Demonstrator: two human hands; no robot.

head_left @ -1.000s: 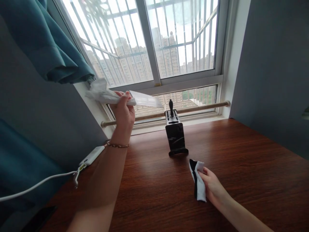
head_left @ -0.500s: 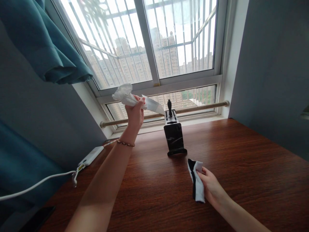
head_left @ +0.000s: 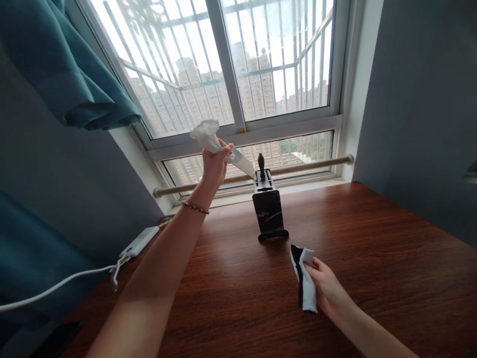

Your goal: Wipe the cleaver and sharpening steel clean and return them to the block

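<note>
My left hand (head_left: pixel 215 161) is closed around a knife (head_left: pixel 242 163), whose bare blade slants down to the right. White crumpled film or tissue (head_left: pixel 206 133) puffs out above this hand and hides the handle end. The blade's tip meets the upper left edge of a black knife block (head_left: pixel 269 211); whether it is inside a slot I cannot tell. Another dark handle (head_left: pixel 261 166) stands upright in the block. Lower right, my right hand (head_left: pixel 328 286) pinches a folded black-and-white cloth (head_left: pixel 308 283) just above the table.
The brown wooden table (head_left: pixel 354 238) runs up to the window sill. A metal rail (head_left: pixel 316 165) crosses low before the window. At left lie a white power strip (head_left: pixel 139 241) and its cable (head_left: pixel 67 281); a blue curtain (head_left: pixel 74 84) hangs above.
My left hand has moved a little right and up towards the block, carrying the white wrap; less blade shows. The right hand and cloth have barely moved.
</note>
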